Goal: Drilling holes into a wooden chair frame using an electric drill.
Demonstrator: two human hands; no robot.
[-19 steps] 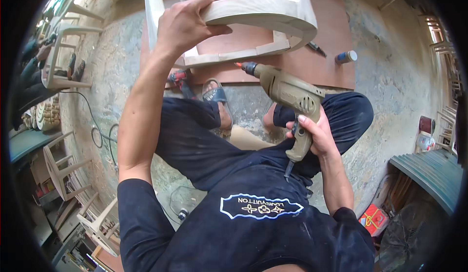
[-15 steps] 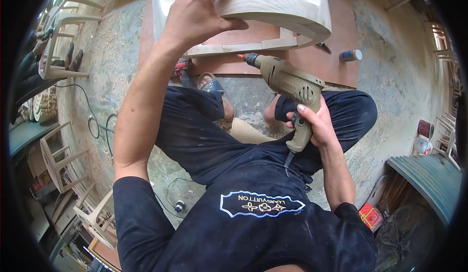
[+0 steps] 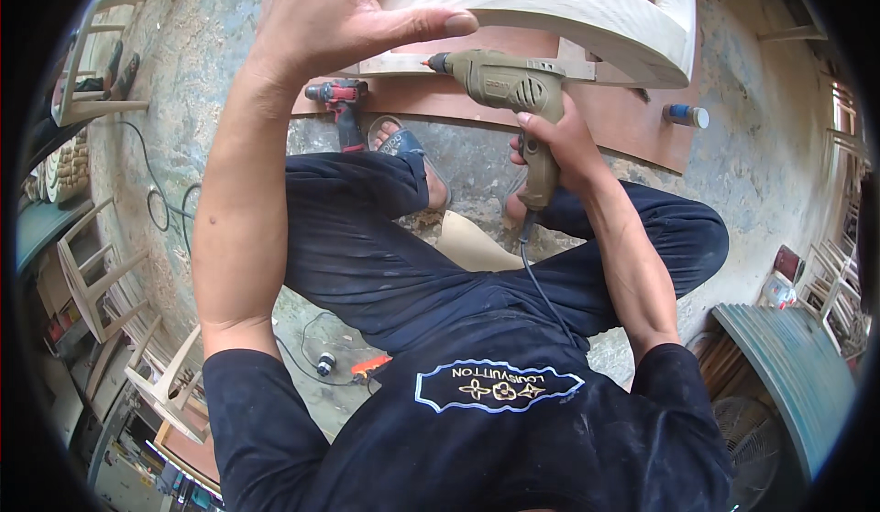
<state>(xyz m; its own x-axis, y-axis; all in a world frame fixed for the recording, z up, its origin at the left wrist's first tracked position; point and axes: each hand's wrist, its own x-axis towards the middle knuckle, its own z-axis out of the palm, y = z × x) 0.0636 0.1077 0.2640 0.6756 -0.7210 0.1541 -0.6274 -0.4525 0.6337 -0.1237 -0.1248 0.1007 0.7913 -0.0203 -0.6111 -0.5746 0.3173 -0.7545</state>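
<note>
My left hand (image 3: 325, 22) grips the near curved rail of a pale wooden chair frame (image 3: 550, 3), its thumb stretched along the rail's near side. The fingers run up to the top edge of the picture and are partly cut off. My right hand (image 3: 564, 145) is wrapped around the handle of a corded olive-brown power drill (image 3: 513, 79). The drill points left, and its small orange-tipped bit lies just below my left thumb, in front of the frame's lower bar. Whether the bit touches the wood, I cannot tell. A cord hangs from the handle across my lap.
A reddish-brown board (image 3: 440, 99) lies under the frame. On it rest a red and black cordless drill (image 3: 344, 109) and a blue bottle (image 3: 686, 116). A plug (image 3: 325, 363) and an orange object (image 3: 371, 365) are on the floor. Wooden chair frames (image 3: 96, 283) stand left; a fan (image 3: 747, 429) stands lower right.
The power drill has moved up and to the left, its bit now in front of the frame's bar. The chair frame and my left hand appear larger and higher; the whole view has shifted somewhat.
</note>
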